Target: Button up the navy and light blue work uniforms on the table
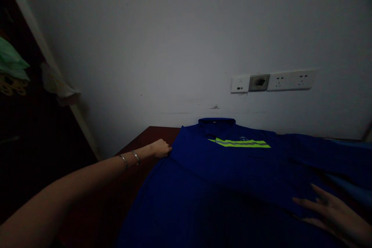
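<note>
A blue work jacket [186,186] with a collar and a yellow-green reflective strip [244,143] across the chest lies spread on a dark red table [139,139]. Two bracelets circle the wrist of my left hand [161,148], which is closed on the jacket's edge near the shoulder at the left. Low on the right, my right hand [328,209] is over the jacket with its fingers spread; whether it touches the cloth I cannot tell. The jacket's lower part is in deep shadow. One sleeve [328,151] stretches to the right along the wall.
Behind the table rises a pale wall with a row of sockets [290,80] at the right. A light blue cloth [348,190] shows beneath the sleeve. To the left are a dark opening, a hanging whitish bag [58,85] and a green cloth [11,60].
</note>
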{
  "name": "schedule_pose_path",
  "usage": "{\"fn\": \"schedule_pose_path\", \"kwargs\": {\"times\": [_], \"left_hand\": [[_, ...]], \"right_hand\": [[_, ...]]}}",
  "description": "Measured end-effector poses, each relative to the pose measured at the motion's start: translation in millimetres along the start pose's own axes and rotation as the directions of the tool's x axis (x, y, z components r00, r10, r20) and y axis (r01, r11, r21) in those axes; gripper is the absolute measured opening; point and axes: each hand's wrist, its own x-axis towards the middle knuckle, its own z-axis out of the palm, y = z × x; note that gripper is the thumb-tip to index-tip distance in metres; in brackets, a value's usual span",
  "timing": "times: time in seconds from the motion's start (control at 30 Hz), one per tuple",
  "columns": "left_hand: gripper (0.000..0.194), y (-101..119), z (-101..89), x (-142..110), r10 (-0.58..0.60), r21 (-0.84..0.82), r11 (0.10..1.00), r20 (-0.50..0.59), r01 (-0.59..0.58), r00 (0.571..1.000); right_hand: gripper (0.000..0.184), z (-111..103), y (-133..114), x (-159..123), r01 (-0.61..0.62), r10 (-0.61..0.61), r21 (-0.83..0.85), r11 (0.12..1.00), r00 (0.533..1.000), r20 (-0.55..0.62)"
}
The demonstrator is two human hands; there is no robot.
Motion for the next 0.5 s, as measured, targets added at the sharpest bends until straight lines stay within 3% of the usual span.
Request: {"fn": "schedule_pose_path", "kwargs": {"times": [0.2, 0.37, 0.43, 0.5], "left_hand": [[0.019, 12, 2.0, 4, -0.071, 0.014, 0.997, 0.073, 0.070, 0.995], [0.007, 21, -1.0, 19, -0.161, -0.052, 0.984, 0.144, 0.170, 0.976], [0.004, 19, -5.1, 26, -0.201, -0.054, 0.974, 0.227, 0.219, 0.953], [0.004, 16, -11.2, 33, -0.239, -0.035, 0.962, 0.366, 0.270, 0.900]], "right_hand": [[0.117, 3, 12, 4, -0.003, 0.002, 0.034, 0.999, 1.000, 0.025], [0.127, 5, 14, 6, -0.054, 0.054, 0.027, 0.998, 0.999, -0.001], [0.129, 1, 18, 10, -0.095, 0.095, 0.034, 0.995, 0.995, 0.010], [0.126, -3, 21, 14, -0.092, 0.092, 0.018, 0.996, 0.995, 0.035]]}}
